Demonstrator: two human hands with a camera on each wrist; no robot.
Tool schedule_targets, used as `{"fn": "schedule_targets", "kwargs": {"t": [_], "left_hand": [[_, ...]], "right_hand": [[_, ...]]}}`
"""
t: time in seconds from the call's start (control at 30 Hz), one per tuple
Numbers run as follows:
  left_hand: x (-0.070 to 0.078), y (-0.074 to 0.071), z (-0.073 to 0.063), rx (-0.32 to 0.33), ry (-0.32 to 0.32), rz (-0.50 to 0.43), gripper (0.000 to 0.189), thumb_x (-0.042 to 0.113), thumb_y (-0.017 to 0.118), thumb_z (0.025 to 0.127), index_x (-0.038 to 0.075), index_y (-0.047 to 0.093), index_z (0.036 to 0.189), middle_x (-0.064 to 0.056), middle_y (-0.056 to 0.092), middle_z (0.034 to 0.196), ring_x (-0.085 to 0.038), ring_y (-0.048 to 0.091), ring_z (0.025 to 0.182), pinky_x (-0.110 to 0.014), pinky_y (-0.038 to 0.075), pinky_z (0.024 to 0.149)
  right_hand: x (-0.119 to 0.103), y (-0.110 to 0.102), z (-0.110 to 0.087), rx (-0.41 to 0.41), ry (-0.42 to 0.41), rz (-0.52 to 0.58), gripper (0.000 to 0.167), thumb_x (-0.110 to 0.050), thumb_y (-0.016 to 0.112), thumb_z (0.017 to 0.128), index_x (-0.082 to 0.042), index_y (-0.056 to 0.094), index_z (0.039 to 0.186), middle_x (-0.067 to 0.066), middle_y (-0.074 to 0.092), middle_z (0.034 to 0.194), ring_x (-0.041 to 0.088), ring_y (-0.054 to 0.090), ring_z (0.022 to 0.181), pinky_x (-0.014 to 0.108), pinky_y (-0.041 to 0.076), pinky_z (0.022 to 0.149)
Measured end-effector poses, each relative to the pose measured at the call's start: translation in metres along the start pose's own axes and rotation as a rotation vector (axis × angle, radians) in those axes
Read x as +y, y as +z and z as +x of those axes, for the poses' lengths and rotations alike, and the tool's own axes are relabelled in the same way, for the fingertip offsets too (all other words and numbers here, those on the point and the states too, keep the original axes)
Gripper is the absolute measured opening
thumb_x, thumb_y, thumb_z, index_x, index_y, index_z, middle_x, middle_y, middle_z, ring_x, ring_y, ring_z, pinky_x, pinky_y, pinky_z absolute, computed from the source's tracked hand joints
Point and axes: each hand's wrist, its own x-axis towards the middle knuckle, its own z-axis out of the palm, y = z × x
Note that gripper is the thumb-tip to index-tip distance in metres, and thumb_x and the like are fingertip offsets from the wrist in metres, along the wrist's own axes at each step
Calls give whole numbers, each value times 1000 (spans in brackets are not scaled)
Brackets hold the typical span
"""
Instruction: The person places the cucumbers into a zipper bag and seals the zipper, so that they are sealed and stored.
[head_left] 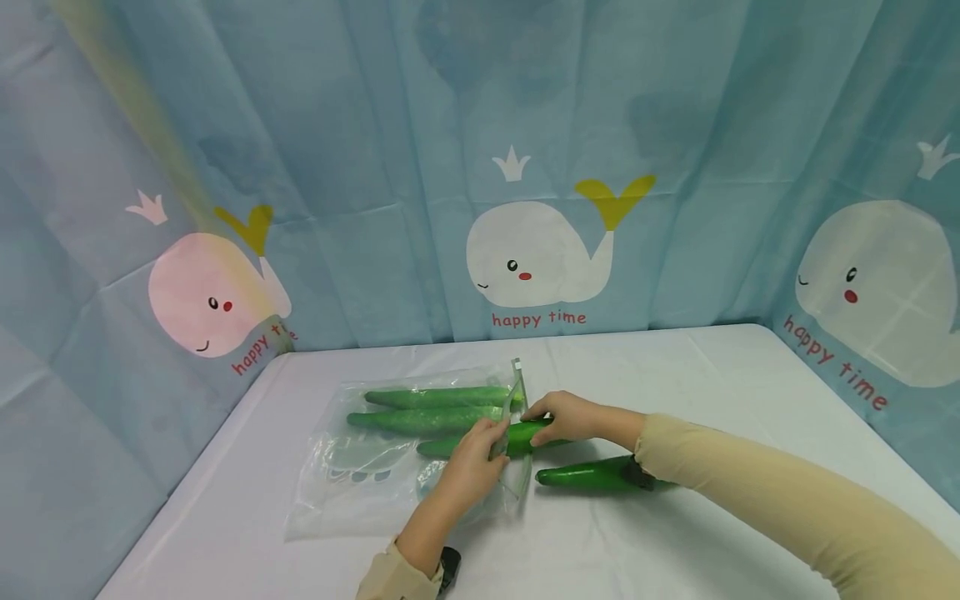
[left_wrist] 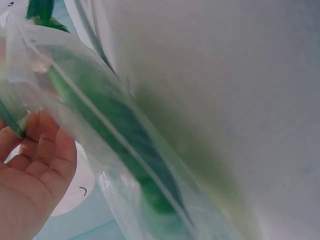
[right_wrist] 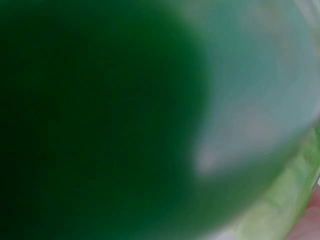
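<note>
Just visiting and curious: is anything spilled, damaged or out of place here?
Nothing stands out: two cucumbers lie in the bag, the right hand holds a third partway in, and a fourth lies outside. I see no spill or damage.

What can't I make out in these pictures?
Head view: part of the loose cucumber, hidden by the dark wrist device.
Left wrist view: some of the left hand, cut off by the left edge.
Right wrist view: the dark green shape, too blurred to identify.

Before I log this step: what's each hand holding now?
Left hand: closed, pinching the open edge of a clear plastic bag.
Right hand: closed on a long green cucumber partly inside.
</note>
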Motion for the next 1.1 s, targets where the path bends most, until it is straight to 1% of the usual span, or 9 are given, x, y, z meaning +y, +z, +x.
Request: {"fn": "schedule_targets", "kwargs": {"t": [0.1,0.27,0.43,0.57,0.7,0.8,0.87,0.93,1.1], "left_hand": [[0,0,0,-3,-8,-12,54,-4,66,88,-5,48,139,-2,52,103,-15,46,82,-30,44,68],[0,0,0,-2,-24,-20,54,-4,65,88,-4,49,139,-3,53,106,-16,48,85,-31,45,69],[0,0,0,2,-29,-24,54,-5,65,87,-4,49,139,-3,53,106,-16,48,85,-30,45,68],[0,-1,0,0,-35,-31,53,-5,65,88,-4,49,139,-3,53,105,-16,48,84,-29,45,68],[0,-2,0,1,-24,-38,53,-5,64,88,-5,49,138,-3,52,103,-15,47,82,-28,45,67],[0,-2,0,-2,-21,-41,53,-6,64,88,-6,49,138,-3,52,102,-15,47,82,-28,45,66],[0,-2,-1,-1,-24,-39,53,-5,65,88,-5,49,138,-4,53,103,-16,48,83,-29,45,67],[0,-2,-1,-2,-28,-39,53,-5,65,88,-5,49,139,-4,53,104,-16,48,84,-29,45,67],[0,-2,-1,-3,-30,-30,53,-4,65,88,-4,49,139,-5,53,105,-17,47,83,-30,43,66]], "right_hand": [[0,2,1,-5,5,1,43,-17,73,88,5,63,123,16,65,120,29,61,108,34,52,87],[-1,-1,-2,-52,23,4,45,-12,71,89,6,59,128,17,61,127,34,57,116,40,50,93],[0,-4,-4,-117,75,13,51,-1,68,84,9,54,132,19,58,129,29,58,111,39,50,89],[4,-6,-5,-114,73,12,48,-2,69,82,9,58,128,18,61,125,26,61,104,37,51,85],[8,-8,-7,-109,28,12,44,-6,70,86,7,60,126,17,62,125,32,59,112,42,50,92],[10,-8,-9,-96,29,29,45,-10,69,89,5,58,130,18,60,129,35,55,117,45,48,94],[12,-8,-10,-69,47,58,46,-13,69,90,4,57,132,18,58,131,36,54,118,45,49,93],[14,-8,-12,-41,90,125,49,-14,68,90,3,55,134,20,56,132,37,53,118,45,49,91],[14,-11,-16,-5,203,331,59,-6,67,82,3,50,138,24,50,134,38,50,120,45,50,87]]}}
